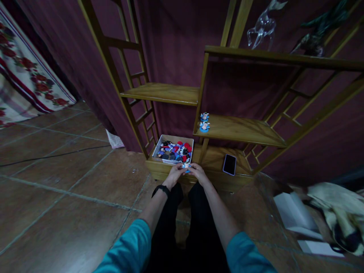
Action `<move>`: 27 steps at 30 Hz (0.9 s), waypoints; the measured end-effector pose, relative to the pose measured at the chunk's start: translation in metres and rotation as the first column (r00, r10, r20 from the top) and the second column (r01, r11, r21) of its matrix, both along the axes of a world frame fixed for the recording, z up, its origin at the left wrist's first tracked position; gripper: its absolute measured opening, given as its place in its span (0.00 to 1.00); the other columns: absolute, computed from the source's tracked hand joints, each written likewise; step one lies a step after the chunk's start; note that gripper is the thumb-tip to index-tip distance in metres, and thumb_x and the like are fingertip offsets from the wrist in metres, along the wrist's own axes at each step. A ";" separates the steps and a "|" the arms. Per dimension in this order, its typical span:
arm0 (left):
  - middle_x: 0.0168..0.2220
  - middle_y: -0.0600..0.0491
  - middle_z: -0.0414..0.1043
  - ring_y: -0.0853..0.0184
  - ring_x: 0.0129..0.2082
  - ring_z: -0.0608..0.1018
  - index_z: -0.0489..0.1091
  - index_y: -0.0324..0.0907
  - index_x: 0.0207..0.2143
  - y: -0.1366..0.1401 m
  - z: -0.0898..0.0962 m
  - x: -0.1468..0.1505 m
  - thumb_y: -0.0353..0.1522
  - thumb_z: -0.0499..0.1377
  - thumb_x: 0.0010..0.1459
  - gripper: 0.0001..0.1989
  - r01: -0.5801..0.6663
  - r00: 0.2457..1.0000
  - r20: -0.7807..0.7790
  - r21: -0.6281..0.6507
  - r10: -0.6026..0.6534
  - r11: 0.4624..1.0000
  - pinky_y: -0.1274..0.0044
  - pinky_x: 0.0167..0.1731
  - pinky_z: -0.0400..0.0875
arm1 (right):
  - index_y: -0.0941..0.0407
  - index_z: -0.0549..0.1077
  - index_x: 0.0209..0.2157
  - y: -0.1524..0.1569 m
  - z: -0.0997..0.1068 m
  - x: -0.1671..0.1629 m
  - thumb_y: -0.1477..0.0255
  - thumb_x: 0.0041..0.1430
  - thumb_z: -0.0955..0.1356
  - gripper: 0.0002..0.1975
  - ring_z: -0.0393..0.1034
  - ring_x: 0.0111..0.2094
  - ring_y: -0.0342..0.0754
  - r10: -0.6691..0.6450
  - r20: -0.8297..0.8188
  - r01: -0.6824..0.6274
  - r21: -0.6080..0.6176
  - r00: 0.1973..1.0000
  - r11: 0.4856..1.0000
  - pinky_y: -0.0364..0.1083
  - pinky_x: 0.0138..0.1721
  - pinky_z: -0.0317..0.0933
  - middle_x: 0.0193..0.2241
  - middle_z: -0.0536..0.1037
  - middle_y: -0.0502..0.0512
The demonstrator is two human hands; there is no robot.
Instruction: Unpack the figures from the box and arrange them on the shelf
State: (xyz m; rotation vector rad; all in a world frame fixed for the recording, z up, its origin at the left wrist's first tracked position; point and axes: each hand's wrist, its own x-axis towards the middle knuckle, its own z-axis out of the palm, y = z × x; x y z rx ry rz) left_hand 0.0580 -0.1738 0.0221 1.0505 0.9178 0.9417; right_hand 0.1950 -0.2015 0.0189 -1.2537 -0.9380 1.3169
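Observation:
Between my left hand (pixel 174 174) and my right hand (pixel 198 172) is a small toy figurine (pixel 186 165) with a blue base. The fingers of both hands are closed on its sides, just in front of a shallow cardboard box (pixel 157 147). Inside the box lies a jumble of small figures (pixel 176 149) in red, black, blue and white. Two similar blue-based figurines stand at the left end of the middle shelf: a front one (pixel 204 127) and one behind it (pixel 204 116).
The wooden display shelf (pixel 162 93) has several levels. A phone (pixel 229 164) lies on the lowest board. A glass deer (pixel 263 26) and a dark statue (pixel 315 34) stand on the upper right. White boxes (pixel 295 216) and a cable (pixel 57 154) are on the tiled floor.

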 end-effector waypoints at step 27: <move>0.26 0.54 0.70 0.73 0.23 0.69 0.71 0.38 0.28 0.002 -0.001 0.000 0.35 0.68 0.35 0.16 -0.011 0.999 0.030 -0.013 0.011 1.000 0.81 0.23 0.62 | 0.56 0.73 0.34 0.000 -0.001 0.000 0.63 0.42 0.71 0.16 0.71 0.32 0.44 0.011 0.046 -0.011 -0.003 0.999 1.000 0.41 0.30 0.64 0.32 0.76 0.51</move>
